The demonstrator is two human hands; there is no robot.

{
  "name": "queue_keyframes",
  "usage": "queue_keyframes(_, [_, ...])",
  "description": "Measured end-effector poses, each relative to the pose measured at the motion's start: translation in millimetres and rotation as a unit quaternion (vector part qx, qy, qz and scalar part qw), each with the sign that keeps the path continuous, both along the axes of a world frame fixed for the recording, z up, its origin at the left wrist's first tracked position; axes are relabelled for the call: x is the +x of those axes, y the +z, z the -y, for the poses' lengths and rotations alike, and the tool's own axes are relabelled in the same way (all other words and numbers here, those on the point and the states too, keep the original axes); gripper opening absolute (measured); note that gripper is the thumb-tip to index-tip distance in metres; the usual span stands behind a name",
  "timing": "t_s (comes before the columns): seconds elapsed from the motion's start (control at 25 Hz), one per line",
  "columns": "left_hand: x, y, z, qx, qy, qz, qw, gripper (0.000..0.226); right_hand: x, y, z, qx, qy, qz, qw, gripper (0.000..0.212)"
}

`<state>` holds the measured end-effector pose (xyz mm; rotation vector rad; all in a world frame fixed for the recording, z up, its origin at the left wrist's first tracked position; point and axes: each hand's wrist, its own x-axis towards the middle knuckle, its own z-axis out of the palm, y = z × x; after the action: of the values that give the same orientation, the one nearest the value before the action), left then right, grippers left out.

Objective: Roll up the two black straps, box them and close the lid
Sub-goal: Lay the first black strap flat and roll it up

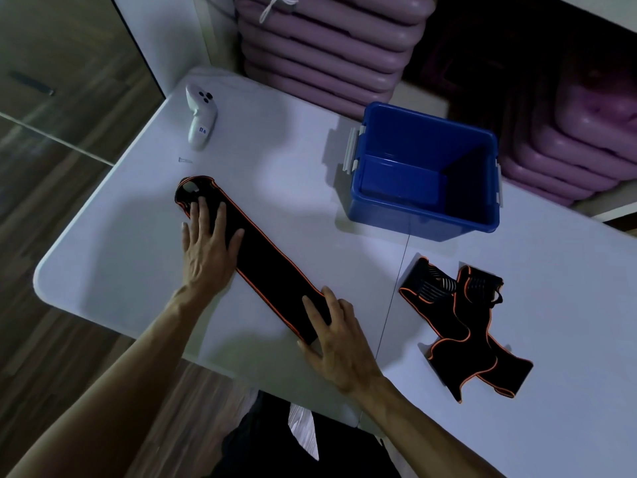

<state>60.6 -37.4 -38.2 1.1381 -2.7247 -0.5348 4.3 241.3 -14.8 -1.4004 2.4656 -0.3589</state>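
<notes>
A long black strap (265,267) edged in orange lay flat and unrolled on the surface, running diagonally away from the blue box (425,174), its far end rounded with a loop-like opening. A second black strap (462,326), also orange-trimmed, lay crumpled and folded over itself just in front of the box, ribbed grey stitching showing near its top. The box stood upright and open, a darker blue panel resting inside; grey latches hung at its sides.
</notes>
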Motion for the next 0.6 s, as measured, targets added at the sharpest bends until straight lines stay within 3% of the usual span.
queue_keyframes(0.16, [2.7, -5.9, 0.2, 0.010, 0.005, 0.031, 0.999, 0.066, 0.6, -0.7, -0.1, 0.003, -0.015, 0.024, 1.000, 0.073])
queue_keyframes(0.32, [5.7, 8.9, -15.5, -0.009, -0.011, -0.039, 0.999, 0.056, -5.1, 7.7, -0.9, 0.000, 0.005, 0.087, 0.996, 0.079])
queue_keyframes(0.48, [34.1, 23.2, -76.4, -0.030, -0.148, -0.130, 0.980, 0.039, -26.1, 11.3, -13.9, -0.008, 0.087, 0.099, 0.991, 0.073])
queue_keyframes(0.6, [61.5, 23.8, -119.4, 0.003, -0.214, -0.136, 0.967, 0.036, -30.9, 5.7, -15.9, -0.050, 0.113, 0.095, 0.988, 0.056])
